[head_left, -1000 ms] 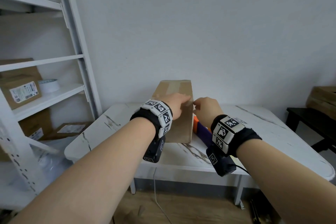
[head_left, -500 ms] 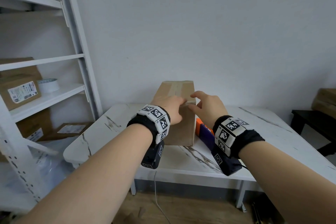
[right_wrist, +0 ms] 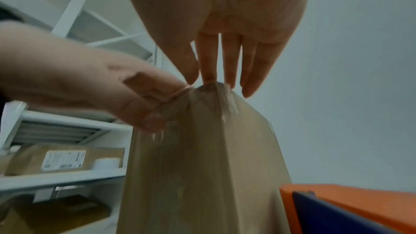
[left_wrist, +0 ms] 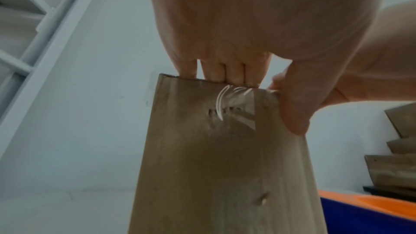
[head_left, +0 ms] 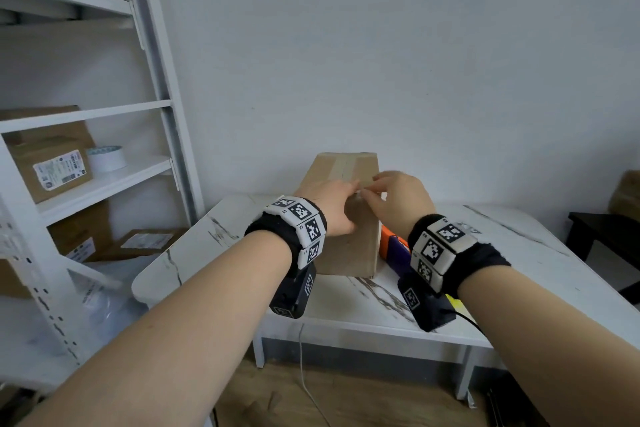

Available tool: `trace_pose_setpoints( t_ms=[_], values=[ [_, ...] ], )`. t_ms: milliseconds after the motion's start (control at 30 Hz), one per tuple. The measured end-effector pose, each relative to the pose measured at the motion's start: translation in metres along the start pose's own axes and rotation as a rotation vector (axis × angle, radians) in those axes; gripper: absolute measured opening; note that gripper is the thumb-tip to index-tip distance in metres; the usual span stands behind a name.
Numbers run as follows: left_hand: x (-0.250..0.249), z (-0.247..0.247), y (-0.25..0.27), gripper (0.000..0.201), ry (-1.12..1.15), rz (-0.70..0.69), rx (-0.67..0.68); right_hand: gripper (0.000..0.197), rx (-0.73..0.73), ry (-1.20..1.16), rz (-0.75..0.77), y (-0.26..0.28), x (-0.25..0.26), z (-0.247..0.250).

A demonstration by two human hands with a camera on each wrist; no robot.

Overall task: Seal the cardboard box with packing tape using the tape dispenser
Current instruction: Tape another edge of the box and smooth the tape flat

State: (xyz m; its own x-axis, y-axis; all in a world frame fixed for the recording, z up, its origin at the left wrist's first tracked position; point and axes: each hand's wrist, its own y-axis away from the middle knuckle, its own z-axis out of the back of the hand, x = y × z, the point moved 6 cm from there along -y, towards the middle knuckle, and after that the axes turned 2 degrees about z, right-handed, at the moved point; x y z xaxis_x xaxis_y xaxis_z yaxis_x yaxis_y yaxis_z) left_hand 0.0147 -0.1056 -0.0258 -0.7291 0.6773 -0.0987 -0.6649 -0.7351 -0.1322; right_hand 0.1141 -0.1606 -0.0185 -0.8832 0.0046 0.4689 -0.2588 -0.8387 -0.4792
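A tall cardboard box (head_left: 349, 246) stands on the white marble table (head_left: 502, 253), with a clear tape strip (head_left: 344, 166) along its top. The strip's wrinkled end (left_wrist: 234, 102) folds over the front face. My left hand (head_left: 348, 189) holds the top front edge, fingers lying over the top and thumb (left_wrist: 292, 113) pressed on the front. My right hand (head_left: 372, 189) touches the same edge with straight fingers (right_wrist: 229, 63), close to the left thumb. The orange and blue tape dispenser (head_left: 393, 248) lies on the table against the box's right side, in neither hand.
A white shelf unit (head_left: 104, 184) at the left holds labelled cartons and tape rolls (head_left: 105, 158). A dark bench (head_left: 602, 236) with stacked cardboard stands at the right. The table's front edge (head_left: 346, 329) is near my wrists.
My right hand rose from beside the box's right edge to its top front edge and spread its fingers. My left hand slid up toward the same edge.
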Motion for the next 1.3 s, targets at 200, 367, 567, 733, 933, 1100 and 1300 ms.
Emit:
trace_pose_setpoints(
  t_ms=[200, 367, 567, 733, 933, 1100, 1300],
  values=[
    [0.046, 0.033, 0.010, 0.041, 0.324, 0.116, -0.257, 0.042, -0.036, -0.001, -0.054, 0.000, -0.006, -0.002],
    [0.085, 0.018, 0.019, 0.047, 0.223, 0.150, -0.221, 0.044, -0.051, 0.054, -0.037, -0.003, -0.002, 0.000],
    [0.090, 0.017, 0.013, 0.040, 0.168, 0.154, -0.230, 0.045, -0.071, 0.055, -0.028, -0.003, -0.004, 0.000],
    [0.086, 0.024, 0.008, 0.037, 0.109, 0.092, -0.140, 0.045, -0.086, 0.047, -0.024, -0.002, -0.003, 0.000],
    [0.086, 0.023, 0.008, 0.033, 0.143, 0.106, -0.219, 0.043, -0.111, 0.042, -0.039, -0.003, -0.006, -0.003],
    [0.085, 0.020, 0.012, 0.038, 0.160, 0.107, -0.258, 0.039, -0.099, 0.009, -0.029, -0.001, -0.007, -0.004],
    [0.088, 0.016, 0.016, 0.043, 0.264, 0.104, -0.219, 0.043, -0.074, 0.016, -0.047, 0.000, -0.007, -0.006]
  ],
)
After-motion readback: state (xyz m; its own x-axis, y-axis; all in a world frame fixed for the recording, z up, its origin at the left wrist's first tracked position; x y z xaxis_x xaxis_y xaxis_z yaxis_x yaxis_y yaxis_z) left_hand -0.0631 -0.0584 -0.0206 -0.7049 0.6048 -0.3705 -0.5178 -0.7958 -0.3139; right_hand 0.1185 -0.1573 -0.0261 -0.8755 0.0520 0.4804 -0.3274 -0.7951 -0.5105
